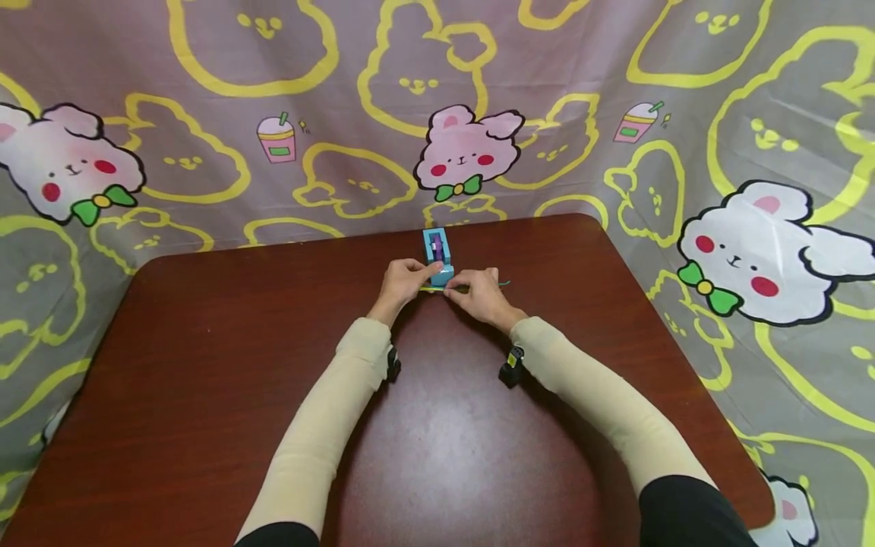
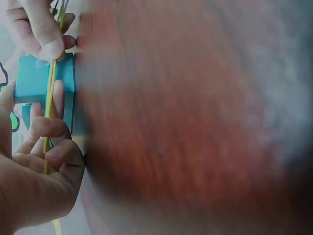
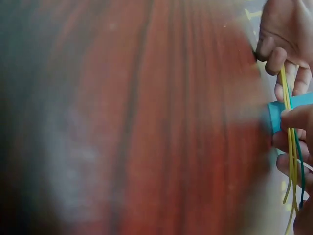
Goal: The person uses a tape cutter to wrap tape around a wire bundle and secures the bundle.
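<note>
At the far middle of the table, a blue tape dispenser (image 1: 442,275) with a purple hub stands between and just beyond both hands. A bundle of thin yellow and green wires (image 2: 49,100) stretches from hand to hand across its near end. My left hand (image 1: 402,284) curls its fingers round one end of the bundle. Between thumb and fingers, my right hand (image 1: 481,295) pinches the wires further along; their loose ends (image 3: 295,171) fan out past it in the right wrist view. The fingers hide part of the dispenser and bundle.
The brown wooden table (image 1: 205,365) carries both forearms. Right behind its far edge hangs a cartoon-patterned cloth (image 1: 369,114), which continues along the sides. A small black device (image 1: 511,368) is strapped under the right wrist, another (image 1: 393,365) at the left.
</note>
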### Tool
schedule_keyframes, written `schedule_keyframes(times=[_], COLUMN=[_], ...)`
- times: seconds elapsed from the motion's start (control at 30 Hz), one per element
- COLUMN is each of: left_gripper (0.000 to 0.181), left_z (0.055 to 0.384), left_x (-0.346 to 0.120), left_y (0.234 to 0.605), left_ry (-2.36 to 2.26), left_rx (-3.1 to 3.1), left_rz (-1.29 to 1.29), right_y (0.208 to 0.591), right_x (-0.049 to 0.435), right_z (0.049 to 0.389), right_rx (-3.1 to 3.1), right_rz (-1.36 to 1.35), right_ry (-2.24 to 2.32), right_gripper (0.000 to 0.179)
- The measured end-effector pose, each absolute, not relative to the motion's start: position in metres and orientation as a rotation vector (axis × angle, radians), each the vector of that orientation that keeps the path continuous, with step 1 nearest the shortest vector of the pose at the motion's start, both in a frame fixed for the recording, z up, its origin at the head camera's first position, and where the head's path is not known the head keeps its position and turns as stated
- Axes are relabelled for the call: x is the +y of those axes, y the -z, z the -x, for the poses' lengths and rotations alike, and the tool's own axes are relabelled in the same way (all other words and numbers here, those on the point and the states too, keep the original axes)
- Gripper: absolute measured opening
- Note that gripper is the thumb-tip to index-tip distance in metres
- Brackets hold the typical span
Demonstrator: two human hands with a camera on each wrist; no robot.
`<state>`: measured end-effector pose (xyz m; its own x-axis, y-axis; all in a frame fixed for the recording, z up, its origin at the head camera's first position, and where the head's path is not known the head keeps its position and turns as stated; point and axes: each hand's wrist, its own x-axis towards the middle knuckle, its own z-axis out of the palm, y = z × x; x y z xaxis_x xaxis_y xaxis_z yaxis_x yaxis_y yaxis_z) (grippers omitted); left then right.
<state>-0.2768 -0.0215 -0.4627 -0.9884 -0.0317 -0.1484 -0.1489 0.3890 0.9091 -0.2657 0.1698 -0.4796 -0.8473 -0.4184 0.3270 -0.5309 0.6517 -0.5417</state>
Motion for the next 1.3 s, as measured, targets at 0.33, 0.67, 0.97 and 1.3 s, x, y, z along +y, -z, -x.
schedule_keyframes(times=[0.33,0.67,0.97,1.3], left_gripper=[0.053,0.043,0.025,0.023], left_z=[0.276,0.26,0.245,0.235], left_x=[-0.029,-0.055,-0.056,-0.055], left_y=[0.464,0.436,0.425,0.425], left_ry=[-1.657,-1.469,-1.572,-1.606], left_rx=[2.513,2.378,2.456,2.475], left_rz=[0.043,-0.342,-0.395,-0.378], right_y=[0.469,0.439,0.418,0.432], right_x=[0.17,0.18,0.195,0.189], right_z=[0.266,0.26,0.246,0.231], right_rx=[-2.778,-2.731,-2.578,-2.214], right_rz=[-0.797,-0.894,-0.938,-1.135], right_ry=[-1.001,-0.952,-0.948,-0.753], right_gripper=[0.009,0.013,0.033,0.019])
